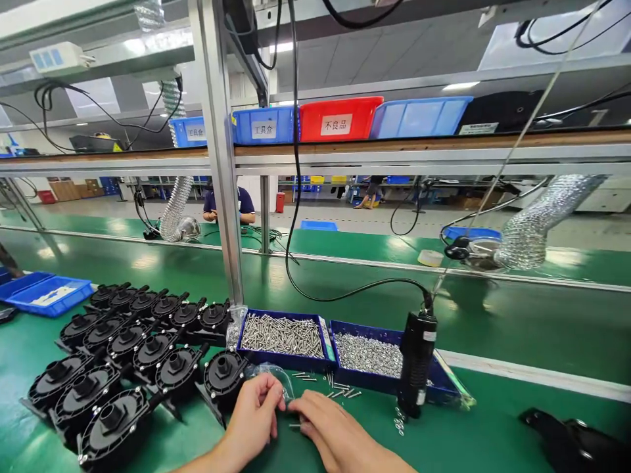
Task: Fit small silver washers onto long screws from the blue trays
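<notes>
A: Step?
B: Handling a slim silver metal screw (294, 426), seemingly, lower centre of frame. Right hand (338, 427) at it, curled, grip unclear. Left hand (254, 410) pinched narrow, can't tell on what.
A: Next?
B: Probably calls for steady pinching.

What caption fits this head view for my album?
Left hand and right hand close together over a green bench, near black parts, screws and a hanging tool.

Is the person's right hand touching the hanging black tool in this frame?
Apart. The head view shows bare green tabletop between the right hand and the black tool, which hangs to its right.
</notes>
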A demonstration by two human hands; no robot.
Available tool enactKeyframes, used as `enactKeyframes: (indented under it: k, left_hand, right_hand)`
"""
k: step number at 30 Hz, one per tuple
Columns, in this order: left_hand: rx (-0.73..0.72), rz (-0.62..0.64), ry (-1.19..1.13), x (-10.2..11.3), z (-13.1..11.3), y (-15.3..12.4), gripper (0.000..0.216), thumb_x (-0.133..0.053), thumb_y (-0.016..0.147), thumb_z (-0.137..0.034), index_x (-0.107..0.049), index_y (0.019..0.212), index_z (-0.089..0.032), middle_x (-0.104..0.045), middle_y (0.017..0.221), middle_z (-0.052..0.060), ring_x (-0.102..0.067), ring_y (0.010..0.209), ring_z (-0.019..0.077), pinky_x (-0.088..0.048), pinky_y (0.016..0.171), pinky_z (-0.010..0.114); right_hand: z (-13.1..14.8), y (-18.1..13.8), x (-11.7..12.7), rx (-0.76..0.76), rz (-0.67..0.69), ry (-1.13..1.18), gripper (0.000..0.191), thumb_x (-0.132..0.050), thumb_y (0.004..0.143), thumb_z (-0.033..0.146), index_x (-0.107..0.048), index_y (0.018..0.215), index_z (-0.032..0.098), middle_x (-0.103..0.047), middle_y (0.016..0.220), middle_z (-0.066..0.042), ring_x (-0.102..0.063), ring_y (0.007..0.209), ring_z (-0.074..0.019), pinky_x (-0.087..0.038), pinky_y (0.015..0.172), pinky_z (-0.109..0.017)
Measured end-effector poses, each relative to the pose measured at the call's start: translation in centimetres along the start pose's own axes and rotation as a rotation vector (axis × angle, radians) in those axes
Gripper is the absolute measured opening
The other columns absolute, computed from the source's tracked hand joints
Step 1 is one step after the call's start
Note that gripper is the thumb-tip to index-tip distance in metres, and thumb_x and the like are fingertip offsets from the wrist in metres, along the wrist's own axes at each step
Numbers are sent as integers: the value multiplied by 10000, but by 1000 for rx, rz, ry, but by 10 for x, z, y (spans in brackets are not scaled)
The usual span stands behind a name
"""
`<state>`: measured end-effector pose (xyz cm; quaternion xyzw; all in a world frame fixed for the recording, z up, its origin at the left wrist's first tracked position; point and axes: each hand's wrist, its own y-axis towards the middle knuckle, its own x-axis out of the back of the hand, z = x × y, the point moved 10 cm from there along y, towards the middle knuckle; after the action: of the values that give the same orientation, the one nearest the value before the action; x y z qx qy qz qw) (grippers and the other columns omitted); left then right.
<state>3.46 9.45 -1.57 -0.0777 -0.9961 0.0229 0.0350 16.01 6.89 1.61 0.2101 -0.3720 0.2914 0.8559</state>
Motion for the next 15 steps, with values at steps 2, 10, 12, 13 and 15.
enactKeyframes:
  k: [2, 10, 12, 13, 15]
  left_hand:
    - [13, 5, -14, -1, 0, -1, 593, -566, 880, -754, -552, 795, -167, -602, 673, -18, -432, 341, 44, -255, 325, 158]
    - [61, 3, 5, 0, 0, -2, 632, -595, 849, -786, -573, 773, -159, -556, 583, -29, -430, 338, 56, -253, 319, 153]
    - [64, 10, -2, -1, 0, -2, 622, -598, 856, -777, -578, 778, -161, -529, 551, -41, -419, 333, 58, -263, 319, 152]
    - [63, 13, -5, -2, 0, -2, 614, -601, 862, -768, -582, 783, -159, -539, 563, -38, -418, 334, 56, -269, 319, 151]
    - [58, 16, -6, -4, 1, -3, 599, -605, 872, -749, -591, 797, -155, -593, 635, -15, -430, 344, 50, -283, 322, 153]
  right_hand:
    - [-8, 0, 4, -57, -159, 246, 347, -473, 987, 204, -593, 1313, 213, -643, 988, -81, -621, 892, -250, -536, 819, -377]
    - [-21, 2, 4, -170, -372, 624, 401, -567, 997, 355, -493, 1360, 202, -599, 918, -32, -594, 819, -206, -503, 692, -307]
    - [-21, 2, 4, -171, -370, 612, 393, -572, 994, 349, -492, 1350, 203, -609, 923, -33, -599, 823, -207, -515, 701, -313]
    - [-21, 2, 4, -175, -368, 605, 385, -570, 995, 349, -494, 1343, 204, -614, 929, -35, -602, 821, -207, -519, 698, -314]
    - [-22, 2, 4, -180, -365, 584, 373, -565, 998, 347, -499, 1336, 204, -621, 934, -38, -608, 819, -209, -526, 698, -319]
